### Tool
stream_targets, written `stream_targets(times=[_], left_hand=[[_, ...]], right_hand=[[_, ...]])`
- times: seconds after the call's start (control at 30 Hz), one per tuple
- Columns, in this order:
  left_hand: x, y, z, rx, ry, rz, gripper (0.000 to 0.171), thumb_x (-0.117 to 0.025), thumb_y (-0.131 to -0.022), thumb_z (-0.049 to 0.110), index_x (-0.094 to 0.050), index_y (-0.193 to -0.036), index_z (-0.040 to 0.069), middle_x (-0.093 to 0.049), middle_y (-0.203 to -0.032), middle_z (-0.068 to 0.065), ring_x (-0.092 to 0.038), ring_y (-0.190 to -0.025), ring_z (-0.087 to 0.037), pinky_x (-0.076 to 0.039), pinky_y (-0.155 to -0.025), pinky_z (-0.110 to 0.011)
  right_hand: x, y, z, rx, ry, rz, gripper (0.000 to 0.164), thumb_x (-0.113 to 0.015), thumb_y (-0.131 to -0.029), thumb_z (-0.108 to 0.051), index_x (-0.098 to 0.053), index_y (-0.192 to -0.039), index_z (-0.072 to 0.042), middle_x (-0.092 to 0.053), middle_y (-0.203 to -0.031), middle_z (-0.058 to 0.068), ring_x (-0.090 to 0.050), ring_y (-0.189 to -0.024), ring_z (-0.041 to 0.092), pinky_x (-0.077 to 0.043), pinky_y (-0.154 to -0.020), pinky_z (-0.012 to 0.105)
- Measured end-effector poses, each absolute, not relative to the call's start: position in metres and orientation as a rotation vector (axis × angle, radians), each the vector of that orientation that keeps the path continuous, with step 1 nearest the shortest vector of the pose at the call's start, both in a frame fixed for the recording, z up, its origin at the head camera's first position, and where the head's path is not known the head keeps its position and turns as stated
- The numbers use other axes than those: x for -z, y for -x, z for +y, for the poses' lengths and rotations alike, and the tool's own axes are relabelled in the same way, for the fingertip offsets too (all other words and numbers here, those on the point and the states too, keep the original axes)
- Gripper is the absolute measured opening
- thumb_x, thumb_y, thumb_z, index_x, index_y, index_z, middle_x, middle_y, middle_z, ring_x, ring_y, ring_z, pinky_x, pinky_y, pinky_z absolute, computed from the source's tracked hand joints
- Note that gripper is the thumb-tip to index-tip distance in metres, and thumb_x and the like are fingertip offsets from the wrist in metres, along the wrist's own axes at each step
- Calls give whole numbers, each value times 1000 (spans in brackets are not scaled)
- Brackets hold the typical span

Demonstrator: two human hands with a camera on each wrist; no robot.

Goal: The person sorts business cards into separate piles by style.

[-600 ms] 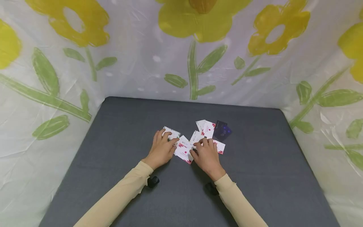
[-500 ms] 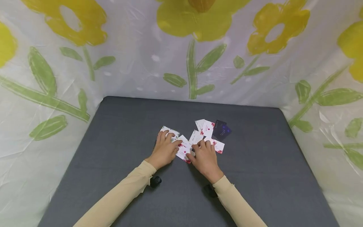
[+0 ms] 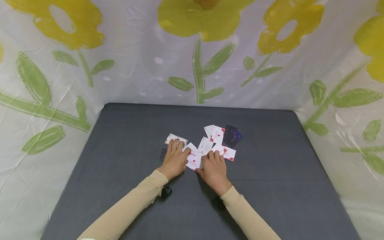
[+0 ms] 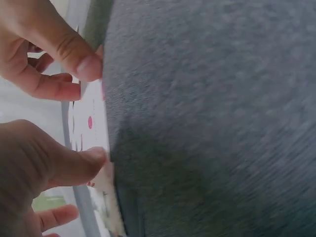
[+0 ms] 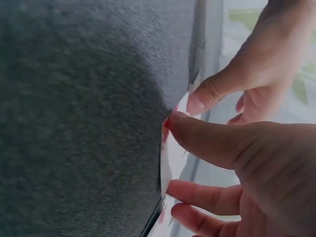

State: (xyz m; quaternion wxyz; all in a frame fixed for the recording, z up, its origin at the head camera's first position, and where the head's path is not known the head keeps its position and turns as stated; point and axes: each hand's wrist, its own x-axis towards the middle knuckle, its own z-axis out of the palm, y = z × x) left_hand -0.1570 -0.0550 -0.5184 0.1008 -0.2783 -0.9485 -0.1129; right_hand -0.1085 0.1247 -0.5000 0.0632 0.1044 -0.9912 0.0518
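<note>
In the head view a white business card with red flowers (image 3: pixel 193 161) lies between the two hands. My left hand (image 3: pixel 174 159) grips its left edge, thumb at the edge, other fingers bent over a white card with green leaves (image 3: pixel 173 138). My right hand (image 3: pixel 214 170) holds the same business card from the right. In the right wrist view its thumb (image 5: pixel 192 131) is at the near corner and the index fingertip (image 5: pixel 180 189) at another corner. The left thumb (image 4: pixel 89 160) meets the card's edge in the left wrist view. A dark card (image 3: pixel 163 154) shows beside the left hand, partly covered.
More white cards (image 3: pixel 205 145) overlap beyond the right hand, one with red flowers (image 3: pixel 229 153) near its fingers. Two dark blue cards (image 3: pixel 231 136) lie at the far right of the group. The dark grey table (image 3: pixel 279 173) is bordered by a flowered white curtain (image 3: pixel 144 60).
The left hand has shifted right, toward the business card, uncovering the dark card at its left. The right thumb has come to the business card's near corner. The head view has shifted slightly.
</note>
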Motion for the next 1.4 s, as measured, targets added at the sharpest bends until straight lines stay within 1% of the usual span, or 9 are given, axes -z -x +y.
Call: stream_targets(times=[0.1, 0.2, 0.33, 0.5, 0.7, 0.9, 1.0, 1.2, 1.4], left_hand=[[513, 159, -57, 327, 814, -2807, 38, -86, -78, 15, -64, -107, 6, -61, -121, -20, -47, -132, -45, -28, -121, -64], [505, 160, -62, 333, 819, -2796, 27, -84, -82, 14, -63, -98, 8, -66, -105, -15, -54, -119, -39, -34, -117, -60], [490, 157, -74, 438, 806, -2764, 14, -77, -88, 9, -64, -87, 13, -67, -85, -7, -56, -99, -30, -43, -99, -51], [461, 143, -100, 605, 757, -2791, 3, -75, -93, 14, -75, -90, 15, -71, -84, -1, -54, -89, -23, -43, -82, -42], [457, 122, -120, 756, 747, -2948, 5, -78, -90, 11, -79, -86, 14, -72, -76, 4, -50, -76, -14, -41, -77, -35], [484, 112, -121, 823, 647, -3057, 13, -80, -88, 11, -73, -79, 17, -60, -66, 9, -46, -76, -13, -39, -78, -35], [494, 108, -122, 797, 622, -3076, 14, -80, -89, 11, -72, -79, 18, -58, -69, 8, -45, -78, -13, -38, -80, -36], [506, 106, -124, 746, 579, -3045, 14, -80, -88, 13, -71, -79, 18, -57, -76, 5, -45, -79, -15, -37, -77, -36], [514, 109, -124, 724, 560, -3010, 11, -82, -87, 15, -71, -82, 16, -59, -82, 2, -46, -82, -19, -37, -77, -37]], right_hand=[[497, 112, 124, -261, -335, -3006, 44, -91, -78, -37, -70, -101, -7, -64, -96, 11, -52, -91, 30, -44, -77, 40], [494, 117, 125, -477, -332, -3002, 32, -89, -82, -25, -69, -100, -8, -68, -87, 7, -55, -82, 25, -46, -68, 35], [486, 124, 126, -753, -335, -2923, 12, -84, -86, -14, -74, -92, -9, -73, -80, 3, -56, -75, 18, -46, -62, 32], [466, 125, 121, -1067, -398, -2885, 3, -80, -91, -14, -79, -91, -11, -72, -77, -1, -53, -71, 11, -43, -65, 26], [460, 112, 115, -1354, -473, -2996, 6, -77, -93, -14, -81, -90, -13, -69, -73, -4, -48, -63, 5, -38, -59, 20], [483, 101, 107, -1303, -443, -3087, 9, -75, -95, -16, -77, -86, -13, -68, -72, -4, -47, -60, 2, -37, -56, 19], [493, 97, 103, -1226, -453, -3090, 10, -76, -94, -15, -75, -84, -13, -68, -71, -4, -46, -61, 3, -37, -56, 20], [504, 96, 95, -1026, -462, -3038, 8, -78, -90, -13, -77, -82, -12, -66, -76, -1, -49, -78, 11, -40, -67, 25], [508, 100, 91, -939, -454, -3027, 9, -78, -90, -14, -79, -82, -11, -67, -77, 0, -51, -78, 13, -40, -65, 24]])
